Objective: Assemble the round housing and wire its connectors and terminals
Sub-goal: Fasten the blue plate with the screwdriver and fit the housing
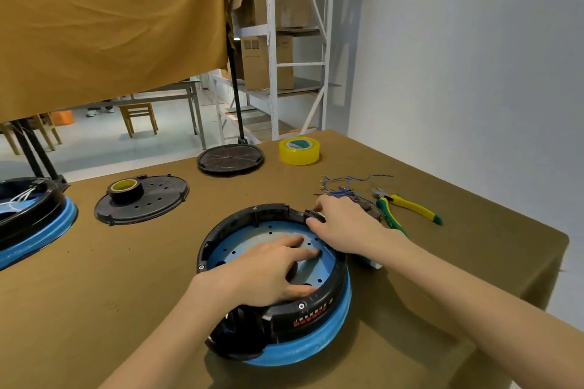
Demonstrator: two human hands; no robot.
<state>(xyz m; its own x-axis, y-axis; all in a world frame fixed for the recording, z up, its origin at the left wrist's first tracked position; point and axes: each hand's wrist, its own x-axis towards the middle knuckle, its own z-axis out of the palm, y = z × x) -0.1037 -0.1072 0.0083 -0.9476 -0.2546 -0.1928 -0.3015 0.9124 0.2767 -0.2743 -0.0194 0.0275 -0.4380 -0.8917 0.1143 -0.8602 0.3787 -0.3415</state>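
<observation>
Round housing (pixel 328 319) set on table (pixel 126 278), open side up, under both hands. Left hand (pixel 268 271) laid flat inside on blue floor, fingers straight, nothing held; housing steadied. Right hand (pixel 344 227) at far rim, small black connector (pixel 313 215) pinched by fingertips, apparently; grip partly hidden.

Step judged: connector being seated in rim notch.

Next: connector pressed home, then wires (pixel 344 186) just beyond right hand to be fetched. Pliers (pixel 407 208) lie to its right.

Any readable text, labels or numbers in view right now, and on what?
None can be read.
Red and white print on the black round housing's front wall: too blurred.
Green mark on the yellow tape roll's core: illegible.
Labels on the shelved cardboard boxes: too small.
</observation>
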